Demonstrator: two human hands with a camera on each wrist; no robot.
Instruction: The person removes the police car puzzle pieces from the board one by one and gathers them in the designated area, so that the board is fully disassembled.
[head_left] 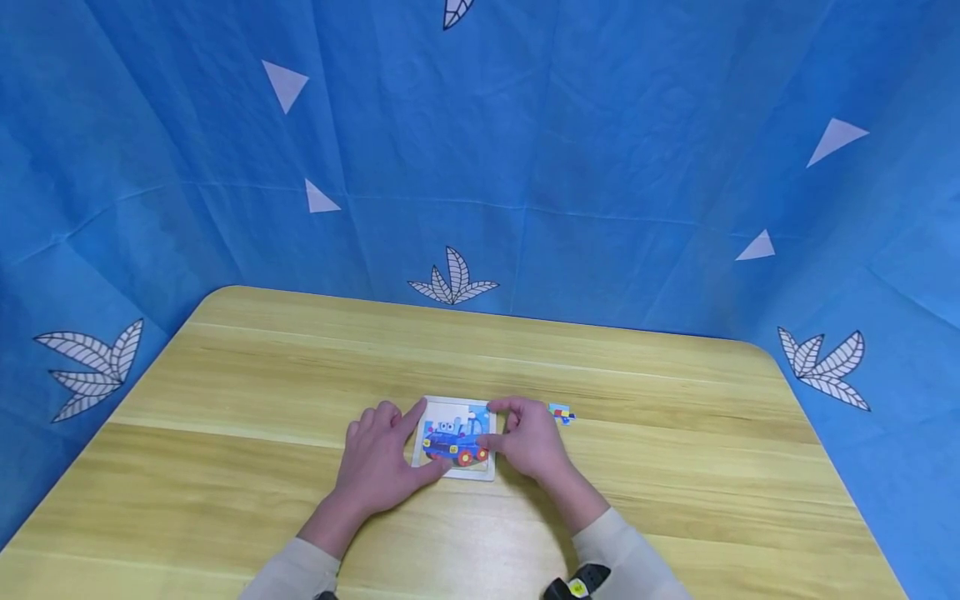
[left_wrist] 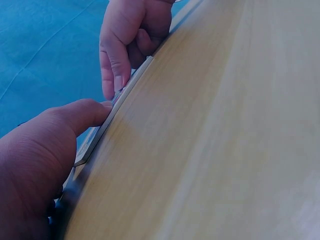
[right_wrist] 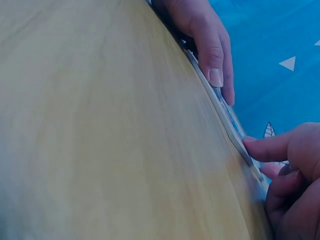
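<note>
A small jigsaw puzzle with a blue vehicle picture (head_left: 442, 442) lies on the table in a pale frame (head_left: 468, 475). A whitish bare patch shows in the picture's upper left. My left hand (head_left: 378, 467) rests at the frame's left side, its index finger at the upper left corner and its thumb over the lower edge. On the right side my right hand (head_left: 532, 437) pinches a light-blue puzzle piece (head_left: 480, 414) at the picture's upper right between thumb and index finger. Both thumbs show at the frame (left_wrist: 92, 145) in the left wrist view.
Just right of my right hand lies a loose, colourful puzzle piece (head_left: 561, 413). The wooden table (head_left: 675, 467) has a blue cloth backdrop (head_left: 600, 150) with white triangles and leaves behind it. A dark wrist strap (head_left: 577, 582) sits on the right sleeve.
</note>
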